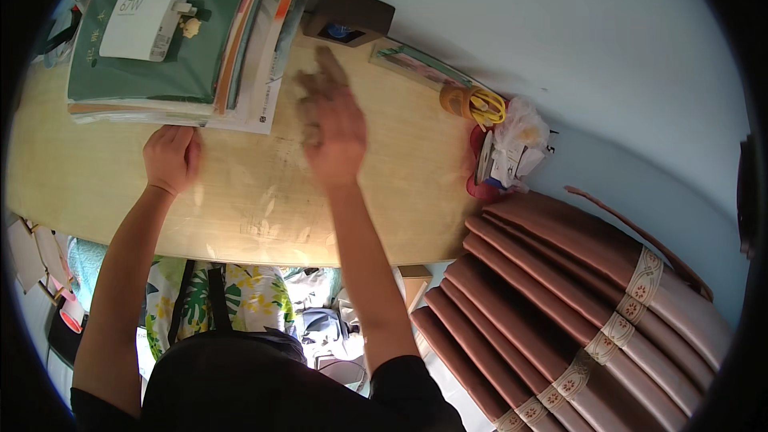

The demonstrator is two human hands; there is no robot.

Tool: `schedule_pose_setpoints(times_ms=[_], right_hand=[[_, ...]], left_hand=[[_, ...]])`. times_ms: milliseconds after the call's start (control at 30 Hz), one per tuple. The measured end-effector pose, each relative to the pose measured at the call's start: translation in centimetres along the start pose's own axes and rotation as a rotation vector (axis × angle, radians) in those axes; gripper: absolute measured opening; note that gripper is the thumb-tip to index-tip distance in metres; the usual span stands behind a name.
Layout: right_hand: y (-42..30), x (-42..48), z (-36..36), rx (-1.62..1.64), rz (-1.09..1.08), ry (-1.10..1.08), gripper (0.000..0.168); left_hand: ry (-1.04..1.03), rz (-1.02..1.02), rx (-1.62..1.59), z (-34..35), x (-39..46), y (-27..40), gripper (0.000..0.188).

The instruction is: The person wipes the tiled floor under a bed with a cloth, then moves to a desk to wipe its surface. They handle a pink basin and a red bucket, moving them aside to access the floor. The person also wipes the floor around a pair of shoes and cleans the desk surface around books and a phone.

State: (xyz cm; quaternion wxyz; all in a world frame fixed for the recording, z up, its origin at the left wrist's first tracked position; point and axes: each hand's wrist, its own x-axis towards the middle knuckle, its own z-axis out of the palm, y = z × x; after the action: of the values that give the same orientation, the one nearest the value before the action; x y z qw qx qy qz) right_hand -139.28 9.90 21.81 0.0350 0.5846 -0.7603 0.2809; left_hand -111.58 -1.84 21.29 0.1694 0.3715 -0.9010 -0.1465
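My left hand [172,156] rests on the wooden table [240,192], fingers curled, against the near edge of a stack of books and papers. On that stack lies a green notebook [204,81], and a white power adapter [135,27] with its plug pins showing lies on the notebook. My right hand [336,126] is over the table, right of the stack, blurred, with its fingers apart and nothing seen in it. Beyond its fingertips stands a dark brown box [354,12] with a round blue thing in its opening.
Along the wall lean a glass-like framed panel [420,66] and a coiled yellow cable [487,106]. A clear plastic bag [522,126] with small items stands at the right end. Pleated brown curtains [540,288] hang at the lower right. A leaf-patterned cloth [252,294] shows below the table edge.
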Motion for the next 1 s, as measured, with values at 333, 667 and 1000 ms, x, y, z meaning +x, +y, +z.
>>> schedule_pose_setpoints(times_ms=[333,667,1000], right_hand=[[9.7,-6.1,-8.5,-0.181,0.614,0.367,0.03],[-9.5,-11.3,-2.2,0.138,0.049,-0.155,0.045],[17.3,-21.2,-18.2,-0.338,0.752,0.269,0.034]], left_hand=[[-0.002,-0.009,0.019,0.1,-0.6,0.7,0.007],[-0.01,0.027,0.091,-0.2,0.3,0.8,0.009],[-0.012,0.046,0.098,-0.4,-0.2,0.5,0.007]])
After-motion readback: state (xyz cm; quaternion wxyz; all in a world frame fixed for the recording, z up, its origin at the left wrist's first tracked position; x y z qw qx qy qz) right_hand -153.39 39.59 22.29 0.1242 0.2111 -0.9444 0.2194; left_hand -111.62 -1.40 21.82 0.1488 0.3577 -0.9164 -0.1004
